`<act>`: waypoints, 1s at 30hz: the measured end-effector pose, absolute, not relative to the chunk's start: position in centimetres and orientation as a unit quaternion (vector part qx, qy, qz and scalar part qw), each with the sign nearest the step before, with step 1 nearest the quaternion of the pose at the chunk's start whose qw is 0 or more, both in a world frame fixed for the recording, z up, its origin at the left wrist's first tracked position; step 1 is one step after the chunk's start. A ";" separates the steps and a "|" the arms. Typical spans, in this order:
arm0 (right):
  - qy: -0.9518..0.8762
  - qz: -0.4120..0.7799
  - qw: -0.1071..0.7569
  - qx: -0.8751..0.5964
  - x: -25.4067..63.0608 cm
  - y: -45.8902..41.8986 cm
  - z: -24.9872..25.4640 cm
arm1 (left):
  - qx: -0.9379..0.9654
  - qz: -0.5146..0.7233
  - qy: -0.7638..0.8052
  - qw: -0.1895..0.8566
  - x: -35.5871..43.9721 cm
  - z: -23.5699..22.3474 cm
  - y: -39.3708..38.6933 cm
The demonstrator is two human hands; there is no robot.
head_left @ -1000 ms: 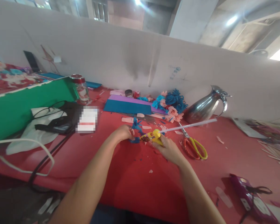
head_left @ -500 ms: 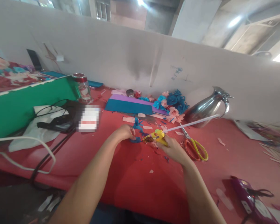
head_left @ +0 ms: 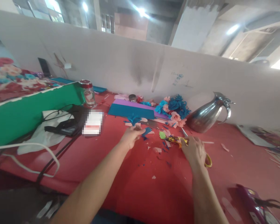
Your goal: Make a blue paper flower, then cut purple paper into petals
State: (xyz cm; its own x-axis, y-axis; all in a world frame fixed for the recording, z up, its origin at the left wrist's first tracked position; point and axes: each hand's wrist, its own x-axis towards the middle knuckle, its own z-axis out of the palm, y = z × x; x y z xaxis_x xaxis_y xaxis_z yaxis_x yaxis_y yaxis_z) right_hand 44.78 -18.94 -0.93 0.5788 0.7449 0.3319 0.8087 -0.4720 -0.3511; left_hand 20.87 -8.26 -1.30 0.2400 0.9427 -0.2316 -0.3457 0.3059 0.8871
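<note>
My left hand (head_left: pixel 131 135) is closed in a pinch on a blue paper flower. Its pointed petals (head_left: pixel 133 118) stick up behind the fingers, and a blue paper strip (head_left: pixel 147 131) juts out past the fingertips. Farther right, my right hand (head_left: pixel 194 151) is wrapped over a yellow hot glue gun (head_left: pixel 184 142), low at the red table. The gun's front end is stained brown, and most of its body is hidden by the hand. A clear glue stick (head_left: pixel 208 142) shows beyond the knuckles. Under the same hand lie scissors, with a yellow handle loop (head_left: pixel 208 161) peeking out.
Paper scraps (head_left: pixel 157 150) litter the red table (head_left: pixel 144 193). Blue sheets (head_left: pixel 130 111) and paper flowers (head_left: pixel 176 116) lie at the back, near a steel jug (head_left: pixel 206 113). A jar (head_left: pixel 89 95) and green box (head_left: pixel 37 115) stand left. A purple device (head_left: pixel 256 202) sits front right.
My right hand has carried the glue gun right and down, over the scissors. My left hand has shifted slightly right with the blue flower, turning it so the strip points right.
</note>
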 end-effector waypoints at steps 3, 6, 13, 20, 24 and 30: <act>-0.529 0.095 0.399 -0.743 39.7 -18.3 -1.1 | 0.287 0.477 0.356 0.751 22.3 -2.0 -9.4; -0.521 0.338 0.486 -0.615 35.1 -17.8 -1.6 | 0.252 0.474 0.352 0.767 23.2 -2.5 -10.4; -0.359 0.464 0.610 -0.532 33.1 -17.3 -2.4 | 0.223 0.444 0.348 0.795 23.7 -2.2 -11.2; -0.299 0.432 0.663 -0.533 34.2 -17.0 -2.4 | 0.291 0.428 0.374 0.769 23.6 -2.3 -11.4; -0.302 0.375 0.684 -0.548 35.9 -17.0 -1.6 | 0.364 0.474 0.391 0.700 23.0 -2.6 -10.6; -0.304 0.326 0.696 -0.563 38.0 -17.1 -0.5 | 0.435 0.481 0.366 0.668 22.1 -2.1 -9.7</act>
State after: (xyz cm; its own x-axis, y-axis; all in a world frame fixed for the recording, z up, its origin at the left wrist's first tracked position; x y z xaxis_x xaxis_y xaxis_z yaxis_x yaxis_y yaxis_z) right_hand 37.95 -17.12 -0.49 0.6023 0.7964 0.0552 -0.1114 0.1523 -0.9820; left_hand 22.09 -9.72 -2.14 0.2697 0.9603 -0.0714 -0.3236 0.1602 0.9325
